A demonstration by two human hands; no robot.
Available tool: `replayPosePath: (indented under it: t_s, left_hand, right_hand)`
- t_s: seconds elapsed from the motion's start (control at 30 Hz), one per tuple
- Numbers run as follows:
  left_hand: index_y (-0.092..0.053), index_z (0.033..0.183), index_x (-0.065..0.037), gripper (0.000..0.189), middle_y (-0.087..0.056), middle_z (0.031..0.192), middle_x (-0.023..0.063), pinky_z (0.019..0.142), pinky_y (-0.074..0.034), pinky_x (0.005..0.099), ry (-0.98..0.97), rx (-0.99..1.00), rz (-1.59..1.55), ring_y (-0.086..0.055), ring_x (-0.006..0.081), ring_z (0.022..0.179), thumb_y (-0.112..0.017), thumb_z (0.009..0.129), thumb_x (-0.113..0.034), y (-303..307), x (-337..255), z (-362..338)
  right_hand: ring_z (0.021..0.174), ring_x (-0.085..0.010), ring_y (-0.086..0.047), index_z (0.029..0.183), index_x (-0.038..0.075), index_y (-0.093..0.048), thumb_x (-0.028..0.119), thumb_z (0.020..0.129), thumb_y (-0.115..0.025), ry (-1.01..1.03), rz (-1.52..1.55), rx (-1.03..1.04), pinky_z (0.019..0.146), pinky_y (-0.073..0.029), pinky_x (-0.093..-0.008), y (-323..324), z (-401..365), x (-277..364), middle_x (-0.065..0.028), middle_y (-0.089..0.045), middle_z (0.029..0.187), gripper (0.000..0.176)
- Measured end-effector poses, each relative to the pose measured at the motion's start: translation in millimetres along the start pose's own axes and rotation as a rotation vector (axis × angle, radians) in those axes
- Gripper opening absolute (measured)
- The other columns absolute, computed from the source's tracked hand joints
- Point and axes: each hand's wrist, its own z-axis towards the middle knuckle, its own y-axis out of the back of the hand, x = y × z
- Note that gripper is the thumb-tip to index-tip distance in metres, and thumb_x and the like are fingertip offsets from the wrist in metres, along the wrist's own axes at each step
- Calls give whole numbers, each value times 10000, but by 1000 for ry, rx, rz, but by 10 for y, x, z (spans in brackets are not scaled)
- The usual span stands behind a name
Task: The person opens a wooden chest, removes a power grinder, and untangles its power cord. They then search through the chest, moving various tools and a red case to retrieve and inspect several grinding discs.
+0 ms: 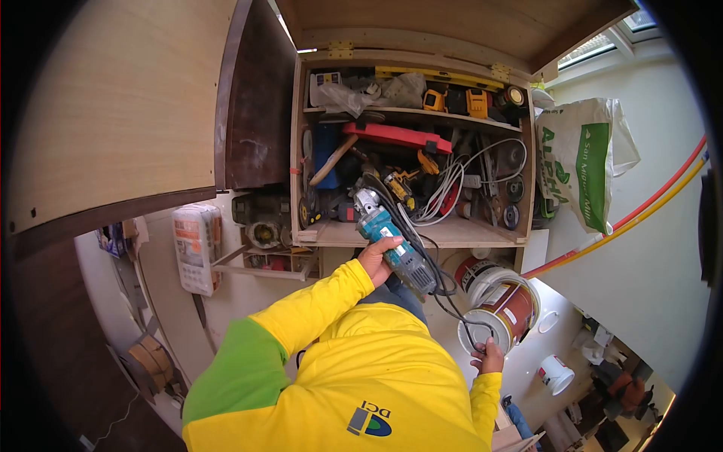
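Forward, left hand (376, 260) clasps grinder (404, 258); right hand (489, 357) lower, holding cord (472, 322).

The left hand's (379, 260) fingers disappeared beneath the angle grinder (399, 256), whose label was too small to read; whether a disc was fitted could not be told. Where the black cord (465, 322) met the right hand (489, 356), its end was lost from sight. Crumpled plastic (346, 96) covered part of the upper shelf's contents. The raised lid (452, 30) ran off the top edge, and the sack's (584, 158) lettering (some green, some white) broke off at the folds. At lower right, dark clutter (625, 388) blurred beyond naming.
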Motion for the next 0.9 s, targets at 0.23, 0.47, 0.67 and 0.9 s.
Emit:
replayPosePath:
  t_s: [0.23,0.47,0.67,0.9]
  left_hand:
    - [-562,1087,-68,434,-601,999,42,887,-470,340,-76,41,418,-586,190,940,-775,710,-78,19,-76,-173]
    - [-548,1146,-66,526,-588,984,24,863,-453,320,-122,53,637,-558,173,912,-776,672,-79,0,-177,-249]
    - [-558,1076,-75,417,-612,945,46,849,-491,362,-89,-37,382,-605,211,886,-733,700,-39,166,-211,-207]
    - [-573,1023,-69,303,-645,921,88,867,-518,431,-63,-78,64,-637,262,872,-687,750,-135,193,-265,-205]
  right_hand:
    - [712,-184,-642,1062,62,-558,400,918,-581,-37,115,11,500,-522,-307,-137,271,-180,-66,-637,880,367]
    - [702,-135,-610,947,71,-632,220,876,-654,82,-202,122,565,-487,-268,-367,259,-214,-33,-633,801,166]
    - [698,-125,-602,988,64,-641,169,873,-650,112,-200,115,568,-481,-259,-305,303,-249,-21,-626,792,156]
    - [744,-128,-624,1016,50,-649,104,859,-642,173,-204,131,601,-505,-262,-328,309,-158,-15,-635,837,167]
